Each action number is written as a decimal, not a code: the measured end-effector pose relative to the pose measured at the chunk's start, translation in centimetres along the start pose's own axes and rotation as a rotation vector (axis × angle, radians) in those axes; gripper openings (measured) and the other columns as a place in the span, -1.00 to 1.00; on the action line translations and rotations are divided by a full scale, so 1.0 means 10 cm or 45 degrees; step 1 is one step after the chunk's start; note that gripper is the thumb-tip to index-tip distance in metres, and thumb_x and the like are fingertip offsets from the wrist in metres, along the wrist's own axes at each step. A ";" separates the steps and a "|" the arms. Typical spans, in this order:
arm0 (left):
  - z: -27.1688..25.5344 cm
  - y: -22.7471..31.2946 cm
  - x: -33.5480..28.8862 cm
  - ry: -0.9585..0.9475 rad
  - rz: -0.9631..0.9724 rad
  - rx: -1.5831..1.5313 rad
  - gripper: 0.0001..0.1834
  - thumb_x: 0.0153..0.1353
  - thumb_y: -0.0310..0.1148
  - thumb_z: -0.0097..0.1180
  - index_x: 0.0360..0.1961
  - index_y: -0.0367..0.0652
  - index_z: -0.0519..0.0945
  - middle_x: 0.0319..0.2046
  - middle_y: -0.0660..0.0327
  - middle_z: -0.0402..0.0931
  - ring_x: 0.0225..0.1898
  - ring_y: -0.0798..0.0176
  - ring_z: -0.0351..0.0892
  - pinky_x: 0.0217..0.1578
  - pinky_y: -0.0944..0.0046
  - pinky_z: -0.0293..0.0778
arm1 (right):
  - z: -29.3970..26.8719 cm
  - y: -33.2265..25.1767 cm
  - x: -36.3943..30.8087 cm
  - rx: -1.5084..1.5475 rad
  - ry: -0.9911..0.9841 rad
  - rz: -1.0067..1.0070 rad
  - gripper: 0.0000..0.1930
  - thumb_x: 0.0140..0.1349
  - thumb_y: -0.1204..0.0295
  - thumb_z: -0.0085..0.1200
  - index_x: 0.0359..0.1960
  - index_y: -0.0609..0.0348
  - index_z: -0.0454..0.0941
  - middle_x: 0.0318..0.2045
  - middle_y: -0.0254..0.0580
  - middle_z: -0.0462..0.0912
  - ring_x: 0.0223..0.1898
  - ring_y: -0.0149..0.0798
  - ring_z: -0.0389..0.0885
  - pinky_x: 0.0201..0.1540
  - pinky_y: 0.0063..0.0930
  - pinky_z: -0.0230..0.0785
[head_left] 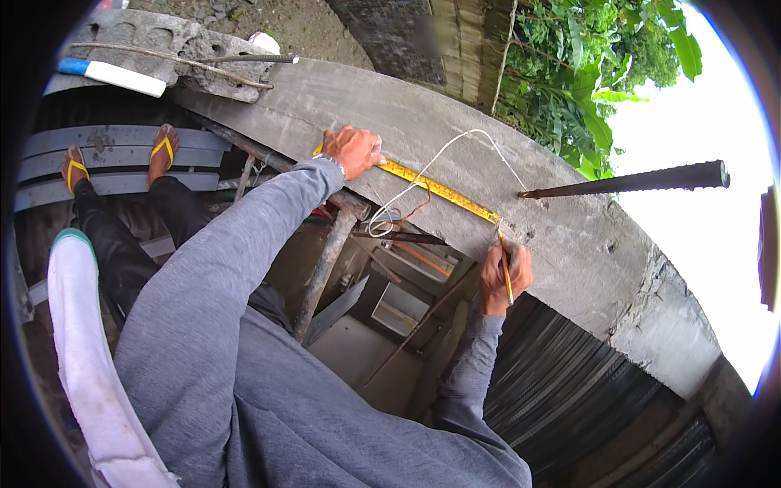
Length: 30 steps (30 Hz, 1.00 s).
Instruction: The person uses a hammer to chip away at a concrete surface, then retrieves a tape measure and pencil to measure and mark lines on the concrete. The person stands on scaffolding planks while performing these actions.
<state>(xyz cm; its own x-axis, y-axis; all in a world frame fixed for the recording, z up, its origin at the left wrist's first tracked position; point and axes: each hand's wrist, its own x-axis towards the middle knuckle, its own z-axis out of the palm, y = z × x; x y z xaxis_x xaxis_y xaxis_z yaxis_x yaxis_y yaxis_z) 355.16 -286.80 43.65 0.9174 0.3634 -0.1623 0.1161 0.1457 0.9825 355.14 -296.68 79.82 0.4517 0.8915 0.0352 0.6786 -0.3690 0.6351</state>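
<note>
A yellow tape measure blade (443,193) lies stretched along the top of a grey concrete beam (325,102). My left hand (354,152) is closed on the tape toward its left end, where a bit of yellow shows beyond the fingers. At the tape's right end, my right hand (504,281) grips a pencil (506,268) at the beam's near edge. The pencil's upper end points at the tape's tip. A thin white wire (443,150) loops over the tape, and a thin reddish wire crosses near it.
A ribbed steel bar (634,182) sticks up from the beam on the right. Feet in yellow flip-flops stand on grey planks (114,163) at left. A rusty pipe (325,268) stands below the beam. A blue-and-white object (114,76) lies on rough concrete at upper left.
</note>
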 end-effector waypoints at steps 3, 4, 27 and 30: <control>0.04 0.03 -0.03 0.044 0.003 0.004 -0.70 0.20 0.03 0.33 -0.28 0.05 0.73 -0.19 0.22 0.71 0.03 0.01 0.61 0.06 -0.19 0.37 | 0.04 0.01 -0.07 0.116 0.101 0.124 -0.94 0.31 0.51 0.22 -0.29 0.23 0.62 -0.40 -0.10 0.69 -0.42 -0.19 0.69 -0.29 -0.38 0.53; 0.02 0.03 -0.02 0.014 -0.009 -0.011 -0.69 0.20 0.03 0.33 -0.28 0.05 0.73 -0.19 0.22 0.71 0.04 0.00 0.61 0.06 -0.19 0.37 | 0.09 0.01 -0.04 0.143 0.168 0.144 -0.93 0.31 0.49 0.23 -0.28 0.23 0.63 -0.40 -0.09 0.69 -0.41 -0.18 0.70 -0.29 -0.38 0.54; -1.32 -0.74 -1.18 -0.375 0.206 0.191 -0.64 0.24 -0.04 0.28 -0.31 -0.17 0.65 -0.32 0.00 0.64 -0.22 -0.10 0.63 -0.18 -0.01 0.47 | 0.03 -0.62 -1.11 0.805 0.203 0.454 -0.64 0.53 0.27 -0.09 0.04 0.28 0.65 0.00 0.05 0.65 -0.06 -0.13 0.67 0.04 -0.30 0.52; -1.76 -0.85 -1.61 -0.453 -0.078 0.263 -0.61 0.25 -0.02 0.25 -0.34 -0.20 0.63 -0.34 0.00 0.62 -0.25 -0.10 0.63 -0.21 0.00 0.45 | 0.46 -1.35 -1.61 1.001 -0.077 0.586 -0.56 0.55 0.16 -0.15 -0.01 0.26 0.69 0.15 0.10 0.59 0.16 0.06 0.57 0.23 -0.19 0.40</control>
<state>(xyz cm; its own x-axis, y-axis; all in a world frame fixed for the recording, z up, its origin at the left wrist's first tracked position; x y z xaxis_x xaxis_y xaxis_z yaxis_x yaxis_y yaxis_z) 332.68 -277.76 36.29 0.9766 0.0139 -0.2147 0.2151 -0.0438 0.9756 341.39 -307.23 67.07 0.7901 0.6047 0.1004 0.6129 -0.7774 -0.1412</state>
